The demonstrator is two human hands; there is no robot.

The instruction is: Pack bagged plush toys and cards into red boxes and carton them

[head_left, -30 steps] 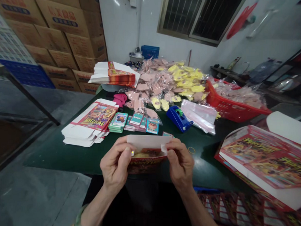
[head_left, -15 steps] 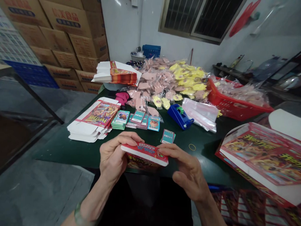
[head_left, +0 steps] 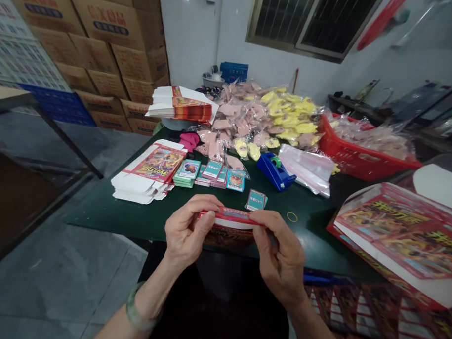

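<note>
Between both hands is a small red printed cardboard box (head_left: 229, 235), held at the table's front edge with its top flap edge toward me. My left hand (head_left: 189, 230) pinches the box's left end, thumb in front and fingers behind. At the right end, my right hand (head_left: 280, 245) grips the flap between thumb and fingers. Just beyond lie a few teal cards (head_left: 256, 199) and a yellow rubber band (head_left: 292, 217). Stacks of cards (head_left: 189, 172) and a pile of flat printed boxes (head_left: 152, 167) sit farther left.
A blue tape dispenser (head_left: 275, 172) stands beside clear plastic bags (head_left: 307, 167). Behind are heaped bagged pink and yellow pieces (head_left: 246, 116) and a red basket (head_left: 360, 157). A large open printed carton (head_left: 397, 235) is at right; brown cartons (head_left: 105, 24) are stacked at left.
My left thumb has come round onto the front of the box's top edge. My right thumb has closed onto the right end. The view has shifted slightly.
</note>
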